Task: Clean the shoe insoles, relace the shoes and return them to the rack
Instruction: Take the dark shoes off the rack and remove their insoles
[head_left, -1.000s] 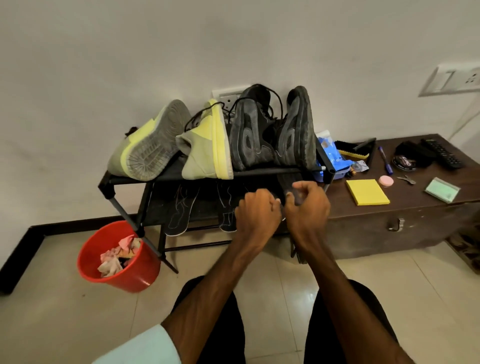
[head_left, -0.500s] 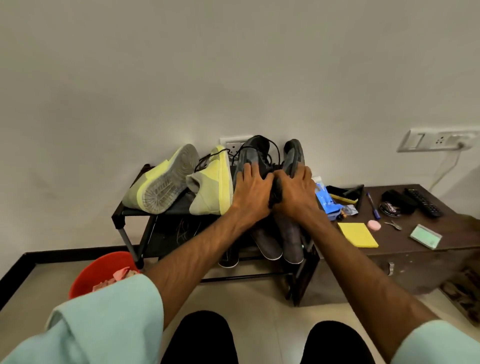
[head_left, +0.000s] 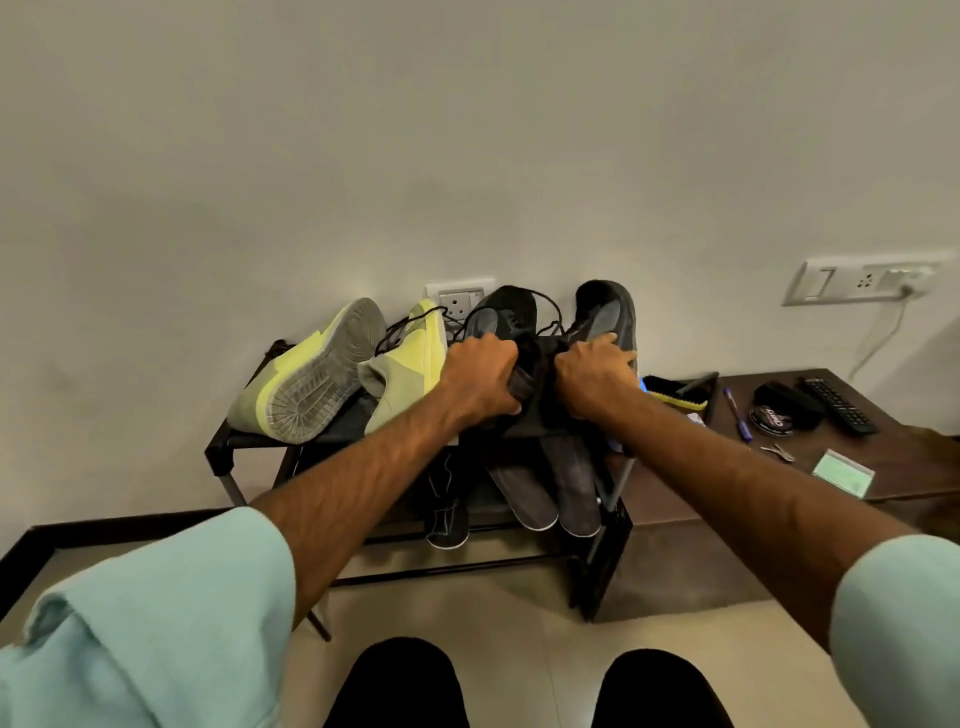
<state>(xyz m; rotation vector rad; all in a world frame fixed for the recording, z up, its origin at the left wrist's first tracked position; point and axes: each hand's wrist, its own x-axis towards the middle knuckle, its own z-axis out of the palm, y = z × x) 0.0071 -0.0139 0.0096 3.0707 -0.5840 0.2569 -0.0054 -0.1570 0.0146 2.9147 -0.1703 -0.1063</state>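
On the top shelf of the rack the left hand is curling round the collar of one black shoe and the right hand is clasping its mate, both looking light and soft-sided, likely lifting best by that firmer heel rim.

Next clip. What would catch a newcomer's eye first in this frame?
Two bare arms reach to the top shelf of the rack, where the left hand and right hand each grip one of the black shoes propped toe-up by the wall. Beside them on that shelf lies the bright yellow pair, one sole facing the camera. Dark insoles lie on the lower shelf.
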